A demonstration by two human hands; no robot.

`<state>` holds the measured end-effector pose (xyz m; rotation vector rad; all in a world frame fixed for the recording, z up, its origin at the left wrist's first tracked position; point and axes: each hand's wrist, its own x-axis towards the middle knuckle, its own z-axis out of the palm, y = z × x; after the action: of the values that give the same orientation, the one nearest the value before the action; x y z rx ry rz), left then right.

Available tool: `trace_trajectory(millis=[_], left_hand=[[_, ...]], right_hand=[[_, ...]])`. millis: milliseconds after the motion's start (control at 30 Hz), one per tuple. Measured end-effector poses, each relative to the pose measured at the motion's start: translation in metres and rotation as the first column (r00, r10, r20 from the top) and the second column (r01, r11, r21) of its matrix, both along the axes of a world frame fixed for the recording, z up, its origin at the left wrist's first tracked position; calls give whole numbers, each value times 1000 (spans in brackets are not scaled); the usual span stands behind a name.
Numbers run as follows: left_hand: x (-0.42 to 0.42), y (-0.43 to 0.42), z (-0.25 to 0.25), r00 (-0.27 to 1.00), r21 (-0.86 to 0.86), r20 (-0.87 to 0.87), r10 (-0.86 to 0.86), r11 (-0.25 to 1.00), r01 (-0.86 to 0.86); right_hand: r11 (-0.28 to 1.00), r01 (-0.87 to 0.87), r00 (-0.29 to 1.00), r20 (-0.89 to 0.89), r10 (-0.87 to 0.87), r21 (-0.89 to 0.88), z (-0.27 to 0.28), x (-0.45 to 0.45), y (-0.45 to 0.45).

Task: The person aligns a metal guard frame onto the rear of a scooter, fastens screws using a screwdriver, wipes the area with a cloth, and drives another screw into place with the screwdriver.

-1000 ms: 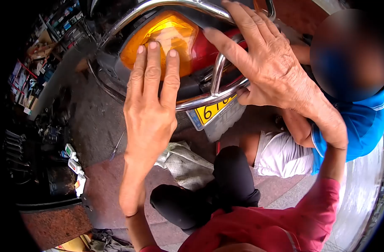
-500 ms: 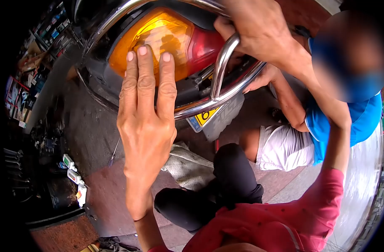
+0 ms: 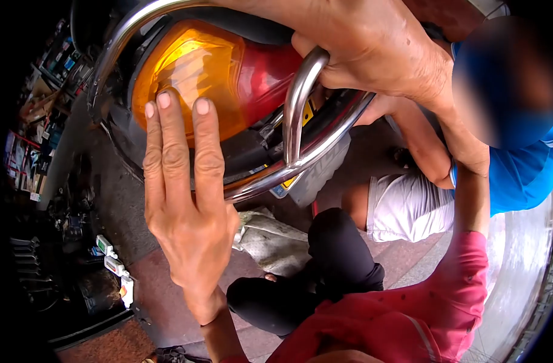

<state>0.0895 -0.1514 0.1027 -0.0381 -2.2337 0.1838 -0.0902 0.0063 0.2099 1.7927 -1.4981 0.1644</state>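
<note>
My left hand [image 3: 195, 233] is open, its fingers stretched upward with the fingertips laid on the amber lens of a motor scooter's tail light [image 3: 195, 72]. The red part of the lens lies to the right. A chrome grab rail [image 3: 293, 130] curves around the light, and the fingers of my left hand cross over its lower bar. At the top, my right hand [image 3: 373, 45] is closed over the upper right of the rail, its thumb tucked beside the curved bar. Its other fingertips are out of view or hidden.
Another person in a blue shirt [image 3: 521, 178] crouches at the right, one hand [image 3: 376, 109] by the rail's lower end. A licence plate [image 3: 283, 189] and grey mudguard hang below. A pale cloth sack [image 3: 270, 242] lies on the floor; white bottles [image 3: 114, 265] stand at left.
The tail light and rail have shifted left and slightly down in view. Both hands have shifted likewise, my left fingertips staying on the amber lens and my right hand reaching farther left along the top.
</note>
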Motion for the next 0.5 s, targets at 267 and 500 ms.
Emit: trace_trajectory(millis=[267, 500], left_hand=[[-7, 9, 0, 997, -10, -62, 40, 999, -41], [-9, 15, -5, 991, 78, -136, 8, 997, 2]], right_hand=[[998, 49, 998, 32, -51, 49, 8, 3, 2], [997, 49, 997, 64, -53, 64, 8, 8, 2]])
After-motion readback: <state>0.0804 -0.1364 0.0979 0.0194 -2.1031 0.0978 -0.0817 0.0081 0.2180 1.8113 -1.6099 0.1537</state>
